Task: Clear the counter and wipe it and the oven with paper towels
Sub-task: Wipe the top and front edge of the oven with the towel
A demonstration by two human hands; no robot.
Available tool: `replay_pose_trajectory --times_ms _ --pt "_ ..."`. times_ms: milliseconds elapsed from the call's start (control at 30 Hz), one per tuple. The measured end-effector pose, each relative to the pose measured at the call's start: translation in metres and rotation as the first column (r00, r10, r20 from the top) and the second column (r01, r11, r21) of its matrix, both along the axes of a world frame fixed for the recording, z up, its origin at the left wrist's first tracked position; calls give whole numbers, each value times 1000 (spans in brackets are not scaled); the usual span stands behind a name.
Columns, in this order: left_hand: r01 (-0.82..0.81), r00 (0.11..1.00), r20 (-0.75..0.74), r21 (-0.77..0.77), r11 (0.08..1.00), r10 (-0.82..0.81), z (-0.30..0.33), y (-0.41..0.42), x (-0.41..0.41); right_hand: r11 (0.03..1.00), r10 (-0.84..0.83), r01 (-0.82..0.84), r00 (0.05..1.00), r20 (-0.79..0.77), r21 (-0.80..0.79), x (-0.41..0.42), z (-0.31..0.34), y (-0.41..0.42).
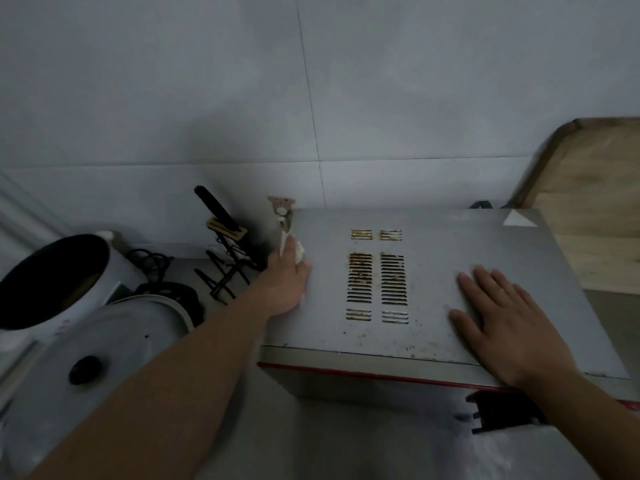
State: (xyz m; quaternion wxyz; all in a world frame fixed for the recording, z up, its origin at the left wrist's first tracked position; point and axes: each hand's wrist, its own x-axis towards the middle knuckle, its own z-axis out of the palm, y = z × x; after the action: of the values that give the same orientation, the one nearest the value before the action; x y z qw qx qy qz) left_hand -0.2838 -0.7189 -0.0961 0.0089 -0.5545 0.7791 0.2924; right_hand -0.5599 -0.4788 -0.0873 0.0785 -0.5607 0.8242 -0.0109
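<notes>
left hand (287,282) grips paper towel (298,250) on oven (433,271) (no readable writing); right hand (502,317) flat.

Dim light, grey tiled wall (207,98) with thin seams, wooden board (595,202) at right

Looking down and forward from head height, wide-angle, edges bowed outward. Hanging right over the oven (450,271), its vented top filling the middle and right, tiled wall (207,98) straight ahead, both forearms reaching in from the bottom, left hand (287,282) and right hand (509,323) close below the lens. Catching the counter (311,438) along the bottom, pots crowding the left edge, a wooden board (595,209) cut off at the right.
</notes>
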Motion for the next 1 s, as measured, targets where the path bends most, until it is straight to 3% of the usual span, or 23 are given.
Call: replay_pose_trajectory --times_ms 100,200,333,600,1000 --pt "17 1000 4 -26 1000 -16 0 45 23 1000 8 -8 1000 -3 -2 0 0 0" --pt "90 985 156 -143 986 -68 3 82 36 1000 17 -17 1000 0 -4 0 -1 0" --pt "159 956 273 -189 969 -103 5 107 37 1000 13 -13 1000 -9 -1 0 -2 0" --pt "192 950 278 -166 967 -141 7 102 33 1000 3 -3 1000 -17 -19 -2 -4 -1" --pt "156 964 242 -166 974 -113 12 15 -46 1000 -4 4 1000 -10 -18 -2 -5 -2"
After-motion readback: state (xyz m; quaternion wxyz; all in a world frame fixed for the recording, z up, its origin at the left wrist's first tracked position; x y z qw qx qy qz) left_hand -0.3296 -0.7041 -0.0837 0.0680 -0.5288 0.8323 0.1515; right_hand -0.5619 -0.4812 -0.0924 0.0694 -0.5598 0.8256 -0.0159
